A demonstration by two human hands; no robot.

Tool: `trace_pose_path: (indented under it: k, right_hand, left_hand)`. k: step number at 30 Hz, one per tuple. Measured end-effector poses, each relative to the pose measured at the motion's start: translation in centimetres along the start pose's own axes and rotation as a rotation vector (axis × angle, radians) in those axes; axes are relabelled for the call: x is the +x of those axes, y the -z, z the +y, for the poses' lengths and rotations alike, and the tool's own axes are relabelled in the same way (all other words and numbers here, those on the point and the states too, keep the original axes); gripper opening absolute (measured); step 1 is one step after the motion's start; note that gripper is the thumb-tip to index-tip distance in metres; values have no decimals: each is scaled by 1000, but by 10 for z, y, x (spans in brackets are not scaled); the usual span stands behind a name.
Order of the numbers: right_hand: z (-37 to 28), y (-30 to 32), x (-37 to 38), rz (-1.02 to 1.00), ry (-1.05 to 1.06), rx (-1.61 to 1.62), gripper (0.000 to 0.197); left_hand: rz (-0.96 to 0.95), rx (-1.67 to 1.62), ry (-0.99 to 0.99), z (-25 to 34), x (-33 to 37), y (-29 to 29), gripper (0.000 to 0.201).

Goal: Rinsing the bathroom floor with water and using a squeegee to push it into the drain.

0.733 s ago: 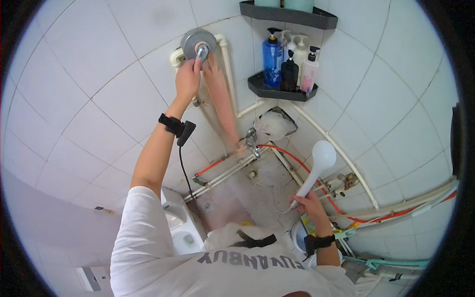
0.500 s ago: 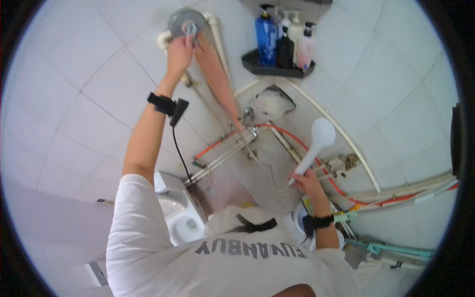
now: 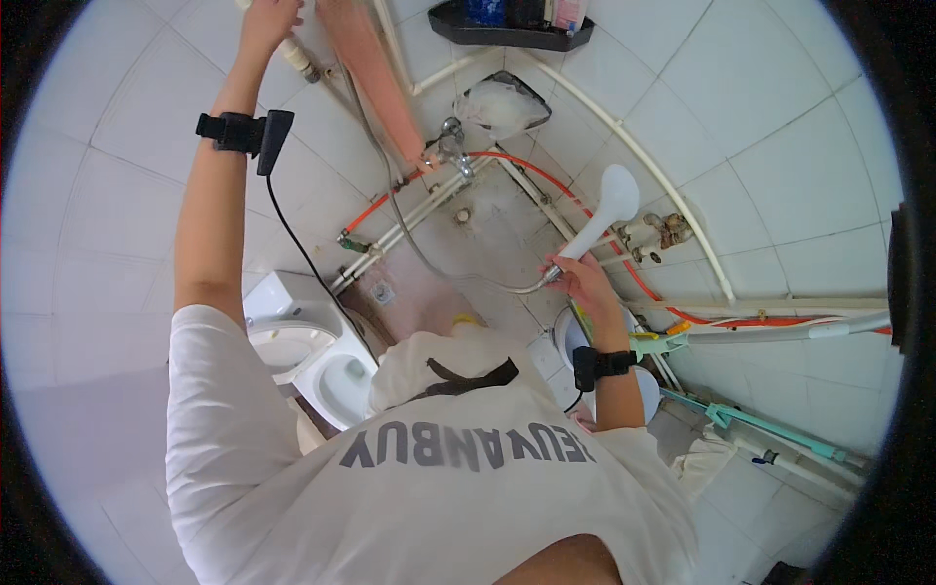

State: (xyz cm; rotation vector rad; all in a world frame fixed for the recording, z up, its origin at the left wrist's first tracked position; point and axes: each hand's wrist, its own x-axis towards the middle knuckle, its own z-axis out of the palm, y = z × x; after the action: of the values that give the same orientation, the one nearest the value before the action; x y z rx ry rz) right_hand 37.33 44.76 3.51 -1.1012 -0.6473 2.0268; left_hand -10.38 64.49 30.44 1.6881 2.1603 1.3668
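Above a greyish bathroom floor (image 3: 487, 249), the right hand (image 3: 588, 288) held a white shower head (image 3: 608, 205)

The shower head was smooth and glossy, seemingly plastic, shaped like a ladle: a broad, rounded head that narrowed into a slim, straight handle. It was just right of the middle of the view, in front of the person and off the floor. Its long axis ran on a slant, the rounded end pointing up and to the right, away from the body, and the handle's tip pointing down and to the left. The fingers and thumb of the right hand were closed around that lower end, where a thin, flexible grey hose (image 3: 392, 195) joined it and curved away in a loose loop toward the upper left.

The left hand (image 3: 273, 21) was raised at the top edge, partly cut off and near a cream pipe (image 3: 295, 58); its fingers were bent, but whether they held anything could not be told. Around the person were glossy white wall tiles (image 3: 780, 175), a shiny metal tap (image 3: 450, 146), a bent red tube (image 3: 532, 164), a black corner shelf (image 3: 507, 39) and, at lower left, a smooth white toilet (image 3: 331, 356).
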Motion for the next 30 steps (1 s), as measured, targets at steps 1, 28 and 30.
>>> trace_pose_path:
  k: [1, 28, 30]
  right_hand:
    - [4, 5, 3, -5, -14, 4, 24]
    - [146, -39, -105, 56, 17, -55, 20]
    - [147, -67, -120, 3, -1, -160, 20]
  left_hand:
    - [-3, 13, 9, 1, -8, 2, 50]
    - [243, 329, 420, -142, -609, 379, 29]
    - [293, 339, 466, -147, -663, 409, 29]
